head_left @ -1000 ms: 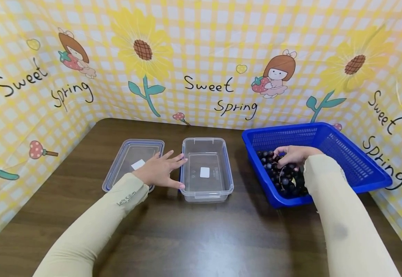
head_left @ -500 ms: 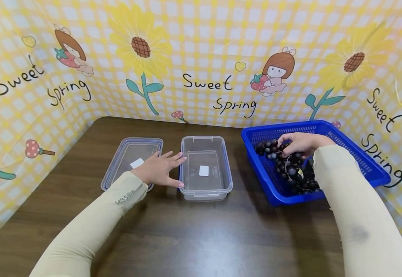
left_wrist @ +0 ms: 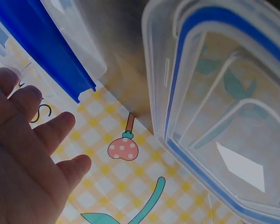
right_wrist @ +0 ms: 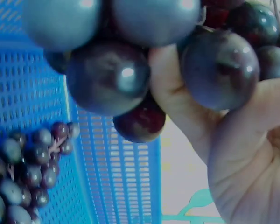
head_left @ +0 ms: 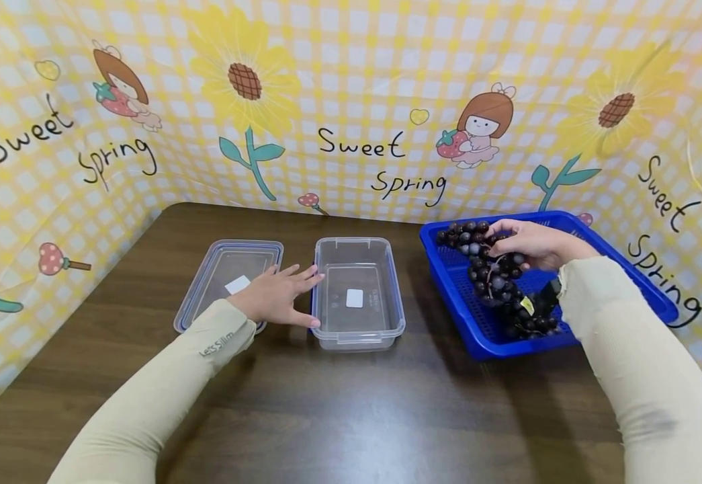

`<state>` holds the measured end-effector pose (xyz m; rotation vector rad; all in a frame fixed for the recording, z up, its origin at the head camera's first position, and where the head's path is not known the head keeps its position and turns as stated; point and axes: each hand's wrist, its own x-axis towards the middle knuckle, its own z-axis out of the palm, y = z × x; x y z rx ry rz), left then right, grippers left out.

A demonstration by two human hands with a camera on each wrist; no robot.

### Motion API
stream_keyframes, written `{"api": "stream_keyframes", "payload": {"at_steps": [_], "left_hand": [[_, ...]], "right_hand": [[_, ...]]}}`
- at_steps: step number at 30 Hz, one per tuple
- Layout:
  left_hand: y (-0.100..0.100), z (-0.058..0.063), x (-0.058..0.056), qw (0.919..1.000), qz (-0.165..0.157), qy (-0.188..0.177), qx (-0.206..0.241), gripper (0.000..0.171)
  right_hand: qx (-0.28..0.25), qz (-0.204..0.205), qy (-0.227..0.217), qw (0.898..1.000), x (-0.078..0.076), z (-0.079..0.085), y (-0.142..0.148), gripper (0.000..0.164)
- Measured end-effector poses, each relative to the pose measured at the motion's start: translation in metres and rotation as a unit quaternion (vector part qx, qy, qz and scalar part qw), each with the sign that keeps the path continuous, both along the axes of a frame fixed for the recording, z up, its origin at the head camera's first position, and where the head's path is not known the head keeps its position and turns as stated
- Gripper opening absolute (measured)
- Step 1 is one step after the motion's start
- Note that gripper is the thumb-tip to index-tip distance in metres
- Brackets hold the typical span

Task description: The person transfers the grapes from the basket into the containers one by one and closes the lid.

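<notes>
Inside the head view's right side, my right hand (head_left: 535, 243) pinches a bunch of dark grapes (head_left: 491, 277) with thumb and fingers, raising it over the blue plastic basket (head_left: 456, 312). Large grapes (right_wrist: 107, 77) fill the top of the right wrist view around the fingers. More grapes (right_wrist: 35, 170) lie lower in the basket. My left hand (head_left: 275, 296), fingers spread, rests at the left rim of a clear plastic food container (head_left: 359, 275), which has a white label inside and nothing else. The left wrist view shows the left hand's fingers (left_wrist: 56, 133) apart beside the container's blue latch (left_wrist: 46, 42).
A clear lid (head_left: 238, 259) with a blue seal lies left of the container, partly under my left forearm and hand. A yellow-and-white checked cloth (head_left: 363, 87) lines the back and sides of the brown wooden table (head_left: 351, 410).
My right hand has risen and shifted slightly right and back, lifting the grape bunch up from the basket's bottom. The left hand stays at the container's rim.
</notes>
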<state>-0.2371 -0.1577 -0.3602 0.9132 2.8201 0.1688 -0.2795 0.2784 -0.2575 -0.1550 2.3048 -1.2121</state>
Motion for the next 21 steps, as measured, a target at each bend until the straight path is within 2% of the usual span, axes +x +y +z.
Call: {"api": "stream_keyframes", "payload": {"at_steps": [7, 14, 21], "left_hand": [[-0.001, -0.005, -0.002, 0.9999, 0.007, -0.007, 0.01, 0.093], [-0.005, -0.013, -0.002, 0.9995, -0.006, 0.031, 0.001, 0.091], [-0.004, -0.019, -0.001, 0.9981, -0.019, 0.056, 0.018, 0.089]], "right_hand": [[-0.021, -0.035, -0.008, 0.999, -0.001, 0.004, -0.021, 0.031], [-0.042, -0.039, -0.015, 0.998, -0.005, 0.011, -0.054, 0.03], [-0.07, -0.051, -0.015, 0.996, -0.006, 0.001, -0.09, 0.031]]}}
